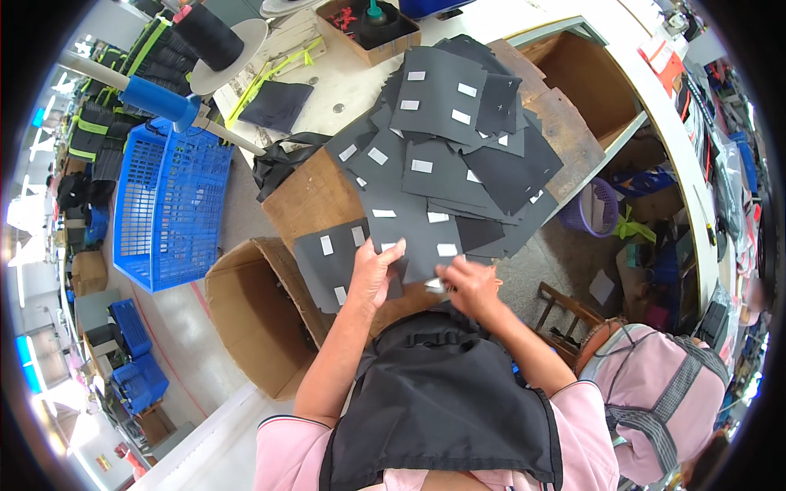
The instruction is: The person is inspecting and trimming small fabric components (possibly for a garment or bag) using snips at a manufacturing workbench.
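My left hand [374, 274] is closed at the near edge of a black fabric panel [415, 239] that carries small white rectangular patches. To its right, my right hand [472, 286] is slightly blurred, its fingers curled together. A small pale piece [435, 286] shows at those fingertips; whether it is a patch or part of a tool I cannot make out. Beside my left hand lies another black panel [315, 258] with white patches. Beyond both hands, a loose pile of similar black panels [446, 90] spreads over the table.
An open cardboard box [237, 315] stands at the left below a blue plastic crate [168, 204]. A black thread cone [206, 37] and a small parts box [372, 51] are at the back. At the right are a purple basket [591, 209] and a person in pink [655, 393].
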`<action>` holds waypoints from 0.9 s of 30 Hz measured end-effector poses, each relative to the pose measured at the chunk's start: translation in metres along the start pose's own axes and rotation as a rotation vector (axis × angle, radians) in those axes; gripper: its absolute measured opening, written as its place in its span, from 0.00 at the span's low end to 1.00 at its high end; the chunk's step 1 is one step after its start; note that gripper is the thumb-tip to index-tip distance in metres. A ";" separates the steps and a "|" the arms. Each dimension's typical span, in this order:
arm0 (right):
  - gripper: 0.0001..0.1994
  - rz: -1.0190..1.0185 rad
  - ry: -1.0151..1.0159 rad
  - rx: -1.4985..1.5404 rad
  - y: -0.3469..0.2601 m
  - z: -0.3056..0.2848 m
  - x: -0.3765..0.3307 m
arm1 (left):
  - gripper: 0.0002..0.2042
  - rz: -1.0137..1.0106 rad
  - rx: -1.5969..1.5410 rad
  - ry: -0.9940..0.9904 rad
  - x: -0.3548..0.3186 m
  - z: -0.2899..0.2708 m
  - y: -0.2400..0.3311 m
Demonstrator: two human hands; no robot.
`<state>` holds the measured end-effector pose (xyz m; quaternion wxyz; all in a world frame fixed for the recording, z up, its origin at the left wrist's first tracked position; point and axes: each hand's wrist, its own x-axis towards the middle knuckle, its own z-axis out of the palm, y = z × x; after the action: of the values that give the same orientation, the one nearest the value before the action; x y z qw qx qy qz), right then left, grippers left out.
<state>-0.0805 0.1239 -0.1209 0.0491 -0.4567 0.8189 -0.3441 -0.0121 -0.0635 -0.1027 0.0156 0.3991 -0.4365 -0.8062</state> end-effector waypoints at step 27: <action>0.16 0.060 0.179 0.156 -0.052 -0.076 0.019 | 0.11 0.018 0.266 -0.308 -0.071 0.035 0.060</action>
<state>-0.0849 0.1306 -0.0271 0.0212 -0.3944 0.8040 -0.4445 -0.0062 -0.0495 -0.0044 -0.0971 0.2660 -0.5400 -0.7926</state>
